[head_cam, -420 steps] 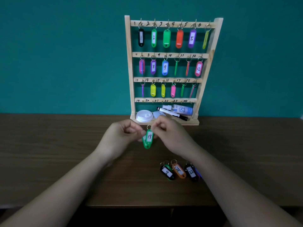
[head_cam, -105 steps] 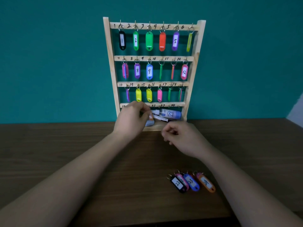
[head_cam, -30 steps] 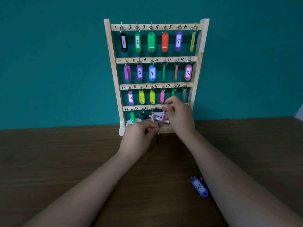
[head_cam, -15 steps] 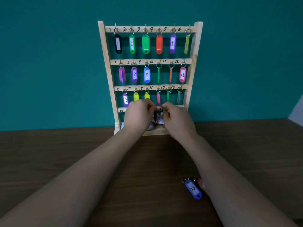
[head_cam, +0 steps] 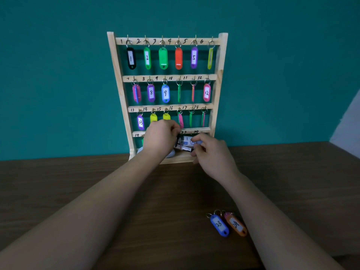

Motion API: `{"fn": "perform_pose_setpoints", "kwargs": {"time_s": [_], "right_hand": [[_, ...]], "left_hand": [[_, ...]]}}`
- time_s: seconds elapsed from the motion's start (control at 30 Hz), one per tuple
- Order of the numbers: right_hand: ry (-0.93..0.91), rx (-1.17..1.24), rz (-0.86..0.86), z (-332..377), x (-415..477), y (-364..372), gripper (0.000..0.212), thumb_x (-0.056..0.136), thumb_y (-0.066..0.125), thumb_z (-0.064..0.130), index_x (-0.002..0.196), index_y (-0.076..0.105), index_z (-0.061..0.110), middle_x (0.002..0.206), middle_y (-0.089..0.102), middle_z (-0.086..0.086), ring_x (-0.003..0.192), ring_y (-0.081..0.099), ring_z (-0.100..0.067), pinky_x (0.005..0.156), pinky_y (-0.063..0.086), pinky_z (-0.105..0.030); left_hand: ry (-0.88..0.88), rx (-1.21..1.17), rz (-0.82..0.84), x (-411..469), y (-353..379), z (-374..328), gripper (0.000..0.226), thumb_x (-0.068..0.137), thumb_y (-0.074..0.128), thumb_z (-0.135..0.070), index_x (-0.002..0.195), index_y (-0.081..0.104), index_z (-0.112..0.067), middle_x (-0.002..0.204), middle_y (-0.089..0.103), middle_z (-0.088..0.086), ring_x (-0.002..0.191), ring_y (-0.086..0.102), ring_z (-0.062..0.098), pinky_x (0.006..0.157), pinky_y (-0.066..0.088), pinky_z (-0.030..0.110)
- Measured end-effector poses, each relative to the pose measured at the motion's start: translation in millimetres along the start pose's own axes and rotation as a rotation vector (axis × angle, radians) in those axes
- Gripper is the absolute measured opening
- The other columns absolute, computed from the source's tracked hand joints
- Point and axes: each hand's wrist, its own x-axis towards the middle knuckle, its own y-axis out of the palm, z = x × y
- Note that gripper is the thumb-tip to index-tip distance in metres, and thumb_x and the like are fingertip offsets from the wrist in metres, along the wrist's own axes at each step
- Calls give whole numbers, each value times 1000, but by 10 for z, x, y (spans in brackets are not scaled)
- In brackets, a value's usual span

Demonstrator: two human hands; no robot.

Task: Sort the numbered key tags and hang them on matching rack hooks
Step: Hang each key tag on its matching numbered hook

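The rack (head_cam: 219,78) is holding tags on its three upper rails. Its base shelf is holding a bottle (head_cam: 186,142), mostly hidden. The left hand (head_cam: 160,138) is apparently pinching a black tag (head_cam: 177,141) under the bottom rail. The right hand (head_cam: 213,155) is curling its fingers beside the bottle; whether it is gripping anything cannot be told. The blue tag 23 (head_cam: 219,225) and orange tag 24 (head_cam: 236,226) are lying on the desk (head_cam: 58,182).

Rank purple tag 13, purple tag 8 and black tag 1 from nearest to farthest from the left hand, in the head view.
From the left hand, which pinches a dark tag at the bottom rail:
1. purple tag 13, third row, just up-left of it.
2. purple tag 8, second row, above.
3. black tag 1, top row, left end.
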Motion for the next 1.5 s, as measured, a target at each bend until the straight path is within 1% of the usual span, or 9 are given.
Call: {"fn": "perform_pose_setpoints", "kwargs": {"time_s": [0.27,0.43,0.57,0.67,0.73,0.83,1.03,1.23,1.5], "right_hand": [[13,-25,9,-8,-49,-80,26,108,55,24,132,63,31,94,74,9,71,73,-2,77,65,-40],[21,-15,19,3,-57,-81,26,108,56,23,132,62,31,94,73,10,72,73,-2,77,65,-38],[27,2,39,-8,-67,-88,25,109,56,24,131,64,30,94,73,9,73,73,-3,79,64,-38],[46,9,75,-18,-86,-129,21,108,57,26,126,66,32,100,73,11,75,73,-2,77,63,-33],[44,-19,116,-35,-108,-167,17,107,59,25,118,70,32,105,70,14,82,71,-1,77,58,-28],[20,-75,244,-50,-171,-251,12,104,64,26,112,72,32,108,67,16,98,64,1,85,53,-25],[-42,-180,560,-48,-361,-433,12,102,67,29,111,71,36,111,64,18,102,58,3,88,48,-23],[-29,-235,786,-78,-532,-559,14,103,65,33,115,67,39,117,63,20,111,57,0,101,50,-33],[20,-139,946,-175,-577,-797,20,94,78,42,113,71,43,108,67,26,102,64,4,91,55,-29]], "left_hand": [[26,-20,-82,-19,-27,42,19,98,62,-14,89,78,-20,69,72,-3,63,66,22,63,57,40],[12,43,-1,-29,26,30,18,96,62,-20,91,79,-26,79,76,0,76,70,29,68,60,41],[44,108,-10,-19,76,20,23,95,56,-27,90,78,-26,78,75,5,77,68,34,70,58,44],[75,81,-51,-67,73,54,16,94,64,-26,99,79,-23,91,76,3,89,65,32,76,57,45],[108,94,-80,-140,44,88,18,94,72,-21,110,77,-23,100,73,2,97,61,31,82,55,47],[183,111,-84,-318,-18,75,23,90,75,-18,113,74,-23,103,69,-1,99,57,30,84,51,45],[300,2,80,-842,-43,-38,16,88,73,-20,103,74,-26,92,70,-11,92,59,18,80,45,33],[229,-147,327,-1333,-76,-118,12,91,75,-31,102,74,-34,89,67,-19,89,61,1,79,50,25],[208,-290,483,-1603,-24,-231,23,88,76,-52,106,74,-37,101,63,-19,102,60,2,89,51,26]]}}
